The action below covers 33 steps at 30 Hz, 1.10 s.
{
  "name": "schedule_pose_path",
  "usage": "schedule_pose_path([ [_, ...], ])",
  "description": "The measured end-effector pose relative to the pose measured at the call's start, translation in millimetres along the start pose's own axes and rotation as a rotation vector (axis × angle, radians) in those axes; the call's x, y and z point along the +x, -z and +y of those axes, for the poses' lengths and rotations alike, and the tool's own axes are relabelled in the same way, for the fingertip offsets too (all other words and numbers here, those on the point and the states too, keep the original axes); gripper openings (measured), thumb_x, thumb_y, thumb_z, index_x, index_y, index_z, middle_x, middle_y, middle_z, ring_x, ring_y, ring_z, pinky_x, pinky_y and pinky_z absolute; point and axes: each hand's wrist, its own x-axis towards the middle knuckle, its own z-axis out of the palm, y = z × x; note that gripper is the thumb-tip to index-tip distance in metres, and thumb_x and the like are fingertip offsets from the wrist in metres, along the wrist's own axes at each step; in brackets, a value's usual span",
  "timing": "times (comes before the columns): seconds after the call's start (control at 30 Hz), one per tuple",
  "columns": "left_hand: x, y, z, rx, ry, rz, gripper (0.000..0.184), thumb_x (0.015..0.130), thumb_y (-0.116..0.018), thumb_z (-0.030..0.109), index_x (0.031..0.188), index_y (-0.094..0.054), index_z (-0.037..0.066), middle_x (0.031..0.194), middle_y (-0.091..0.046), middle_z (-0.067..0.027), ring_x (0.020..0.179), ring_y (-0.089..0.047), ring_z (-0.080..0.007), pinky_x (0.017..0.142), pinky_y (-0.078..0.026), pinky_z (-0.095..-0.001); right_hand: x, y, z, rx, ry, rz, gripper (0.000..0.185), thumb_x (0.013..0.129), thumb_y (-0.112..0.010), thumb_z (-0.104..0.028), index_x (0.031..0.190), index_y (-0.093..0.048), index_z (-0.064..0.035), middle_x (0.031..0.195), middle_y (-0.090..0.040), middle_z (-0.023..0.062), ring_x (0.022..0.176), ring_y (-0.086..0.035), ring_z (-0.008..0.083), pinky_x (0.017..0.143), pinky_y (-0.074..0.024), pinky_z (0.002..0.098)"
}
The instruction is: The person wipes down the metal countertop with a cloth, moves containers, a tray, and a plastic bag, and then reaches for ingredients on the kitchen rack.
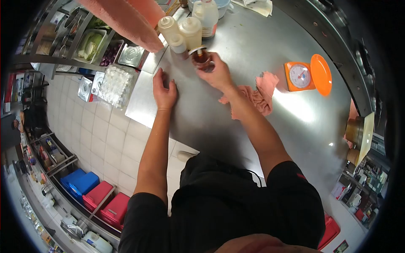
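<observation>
My right hand [218, 75] is wrapped round a small clear jar [201, 62] with dark reddish-brown contents, tilted a little over the steel counter [202, 114]. A pale rim or lid shows at the jar's top; whether it is loose I cannot make out. To the left, my left hand [164, 93] lies near the counter's edge, thumb and fingers apart, with nothing in it. Just beyond the jar stand several pale plastic bottles [190, 33]. A crumpled pink cloth [262, 96] lies beside my right forearm.
An orange dial scale [298, 76] with a round orange pan [321, 75] sits at the right. A pink towel [126, 23] hangs at upper left, near trays of vegetables [90, 45]. A wrapped clear plastic pack [117, 86] lies left of the counter.
</observation>
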Motion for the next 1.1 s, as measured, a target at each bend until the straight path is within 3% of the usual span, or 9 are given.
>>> schedule_pose_path([
  [0.13,-0.6,-0.7,-0.2,-0.021,0.006,0.003,0.061,0.082,-0.066,0.002,0.139,-0.046,-0.003,0.125,-0.057,-0.0183,0.112,-0.06,-0.0306,0.098,-0.049,-0.0376,-26.5,0.5,-6.6,-0.282,0.109,-0.019,0.063,0.077,-0.083,-0.014,0.131,-0.055,-0.0007,0.12,-0.065,0.0135,0.094,-0.067,0.0164,0.083,-0.0544,0.0304],
  [0.27,-0.3,1.2,0.1,-0.037,0.025,-0.004,0.06,0.082,-0.066,0.002,0.139,-0.046,-0.004,0.126,-0.056,-0.0188,0.113,-0.06,-0.0308,0.098,-0.05,-0.0376,-86.6,80.7,-7.1,-0.559,0.266,0.122,0.057,0.074,-0.082,-0.022,0.124,-0.063,-0.0014,0.131,-0.058,0.0188,0.123,-0.053,0.0354,0.101,-0.0455,0.0459],
  [0.33,-1.6,1.0,-3.7,-0.053,0.021,0.007,0.06,0.082,-0.066,0.002,0.139,-0.047,-0.004,0.127,-0.056,-0.0191,0.113,-0.06,-0.0308,0.098,-0.05,-0.0377,-116.0,116.0,-4.8,-0.868,0.263,0.12,0.053,0.073,-0.082,-0.024,0.12,-0.066,-0.0042,0.133,-0.055,0.0193,0.126,-0.047,0.0376,0.1,-0.0439,0.0492],
  [0.43,2.7,-0.8,-1.2,-0.053,0.017,0.013,0.059,0.082,-0.065,0.001,0.138,-0.047,-0.004,0.127,-0.056,-0.0194,0.113,-0.061,-0.0311,0.098,-0.051,-0.0378,-134.9,121.2,6.4,-1.032,0.244,0.153,0.046,0.07,-0.082,-0.024,0.112,-0.069,-0.0087,0.134,-0.052,0.0218,0.127,-0.045,0.0392,0.101,-0.0429,0.05],
  [0.63,0.1,-0.8,-2.3,-0.037,0.05,-0.006,0.056,0.083,-0.064,0.0,0.137,-0.048,-0.004,0.129,-0.057,-0.0187,0.115,-0.06,-0.0295,0.1,-0.05,-0.0379,-77.8,80.2,36.5,-0.754,0.382,0.133,0.036,0.074,-0.072,-0.014,0.109,-0.067,-0.009,0.136,-0.052,0.0151,0.123,-0.048,0.0393,0.099,-0.0445,0.0472],
  [0.73,0.7,0.7,-2.7,-0.023,0.055,-0.024,0.055,0.085,-0.063,-0.001,0.138,-0.047,-0.003,0.132,-0.055,-0.0175,0.118,-0.059,-0.028,0.102,-0.049,-0.0376,-53.2,106.2,34.7,-0.836,0.273,0.272,0.034,0.078,-0.064,-0.011,0.111,-0.065,-0.0082,0.133,-0.054,0.0129,0.117,-0.051,0.0373,0.098,-0.0451,0.0463],
  [0.9,2.0,-1.1,-2.2,-0.078,0.076,0.007,0.056,0.082,-0.064,-0.001,0.136,-0.049,-0.004,0.127,-0.058,-0.0184,0.113,-0.061,-0.03,0.099,-0.05,-0.0375,-20.0,148.5,66.7,-0.953,0.105,0.499,0.033,0.082,-0.055,-0.007,0.114,-0.063,-0.0034,0.13,-0.055,0.0194,0.113,-0.054,0.037,0.099,-0.0451,0.046],
  [1.03,3.2,1.4,1.6,-0.061,0.063,-0.004,0.055,0.082,-0.064,-0.001,0.136,-0.05,-0.004,0.127,-0.058,-0.0185,0.115,-0.061,-0.03,0.099,-0.05,-0.0376,50.4,187.1,91.1,-0.871,0.168,0.783,0.039,0.083,-0.05,-0.004,0.121,-0.061,0.0008,0.126,-0.056,0.023,0.118,-0.054,0.0374,0.102,-0.044,0.0447],
  [1.1,3.3,-0.2,1.5,-0.089,0.057,0.002,0.054,0.083,-0.064,-0.001,0.135,-0.05,-0.003,0.127,-0.058,-0.0186,0.116,-0.06,-0.0302,0.1,-0.05,-0.0377,95.0,221.2,122.6,-0.994,0.252,0.792,0.043,0.082,-0.05,-0.002,0.123,-0.063,-0.0015,0.122,-0.061,0.0201,0.119,-0.056,0.0365,0.103,-0.0443,0.0417],
])
